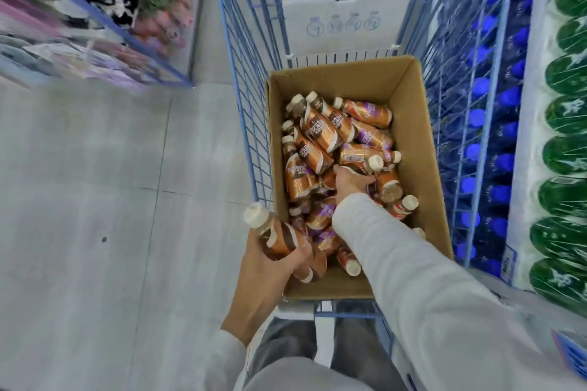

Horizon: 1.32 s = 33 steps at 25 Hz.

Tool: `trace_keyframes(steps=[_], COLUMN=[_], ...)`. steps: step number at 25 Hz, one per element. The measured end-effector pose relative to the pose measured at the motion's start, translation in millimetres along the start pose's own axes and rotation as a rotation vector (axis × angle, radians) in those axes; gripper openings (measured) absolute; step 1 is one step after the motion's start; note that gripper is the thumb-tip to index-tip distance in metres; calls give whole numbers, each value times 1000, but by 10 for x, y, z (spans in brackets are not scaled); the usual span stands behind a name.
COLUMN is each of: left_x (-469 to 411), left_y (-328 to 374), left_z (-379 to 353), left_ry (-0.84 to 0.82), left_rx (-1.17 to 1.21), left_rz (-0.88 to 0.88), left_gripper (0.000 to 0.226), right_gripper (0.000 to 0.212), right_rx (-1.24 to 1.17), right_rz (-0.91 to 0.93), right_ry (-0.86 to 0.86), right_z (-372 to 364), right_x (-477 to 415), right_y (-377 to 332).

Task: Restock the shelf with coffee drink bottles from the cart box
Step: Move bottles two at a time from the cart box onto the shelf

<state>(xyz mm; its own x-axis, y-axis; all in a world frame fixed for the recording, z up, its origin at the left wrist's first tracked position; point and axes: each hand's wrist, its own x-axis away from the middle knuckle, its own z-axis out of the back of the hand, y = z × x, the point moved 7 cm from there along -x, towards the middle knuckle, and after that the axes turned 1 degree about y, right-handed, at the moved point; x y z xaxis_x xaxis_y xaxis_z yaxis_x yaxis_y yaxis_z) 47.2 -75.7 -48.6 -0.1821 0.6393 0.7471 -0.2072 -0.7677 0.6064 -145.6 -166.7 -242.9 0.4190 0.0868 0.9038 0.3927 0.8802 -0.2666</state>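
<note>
left grip [270, 267] holds bottle [276, 233] at box [411, 136] edge | right grip [349, 182] clasps boxed bottle [373, 164]

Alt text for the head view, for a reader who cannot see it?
A person's left hand grips a coffee bottle over the near corner of a cardboard box, while the right hand reaches in and grasps a second bottle in the jumbled pile. The box sits in a blue wire cart.

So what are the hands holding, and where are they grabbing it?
The left hand grips a coffee bottle round its middle. The right hand, inside the cardboard box, curls its fingers on a second coffee bottle just below its cap.
</note>
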Motion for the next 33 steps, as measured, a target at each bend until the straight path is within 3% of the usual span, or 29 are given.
trace_keyframes(steps=[3, 9, 11, 14, 17, 20, 25, 29, 33], left_x=[-1, 128, 220, 469, 863, 1324, 2463, 3570, 4549], left_y=[38, 439, 648, 984, 1304, 1433, 1516, 1448, 1239], left_z=[-30, -159, -242, -521, -841, -1224, -1889, -2323, -2697], left_ry=[-40, -89, -110, -240, -375, -524, -744, -950, -1129], left_rx=[-3, 9, 13, -17, -63, -100, -160, -114, -61], left_rz=[-10, -132, -204, -335, -502, -589, -799, -961, -1062], left_gripper=[61, 39, 35, 41, 43, 53, 37, 45, 52], right_gripper=[101, 112, 94, 47, 57, 59, 37, 38, 43], right_rx=[60, -190, -324, -649, -849, -954, -1004, -928, -925], right_rz=[124, 227, 244, 235, 295, 426, 712, 933, 1041], right_ry=[52, -158, -177, -274, -306, -202, -71, 194, 319], right_z=[86, 911, 1232, 1612, 2076, 2753, 4047, 5087, 5830], right_x=[25, 830, 1117, 1498, 1858, 2167, 2849, 3646, 4242], right_y=[-11, 221, 306, 326, 269, 322, 723, 1227, 1737])
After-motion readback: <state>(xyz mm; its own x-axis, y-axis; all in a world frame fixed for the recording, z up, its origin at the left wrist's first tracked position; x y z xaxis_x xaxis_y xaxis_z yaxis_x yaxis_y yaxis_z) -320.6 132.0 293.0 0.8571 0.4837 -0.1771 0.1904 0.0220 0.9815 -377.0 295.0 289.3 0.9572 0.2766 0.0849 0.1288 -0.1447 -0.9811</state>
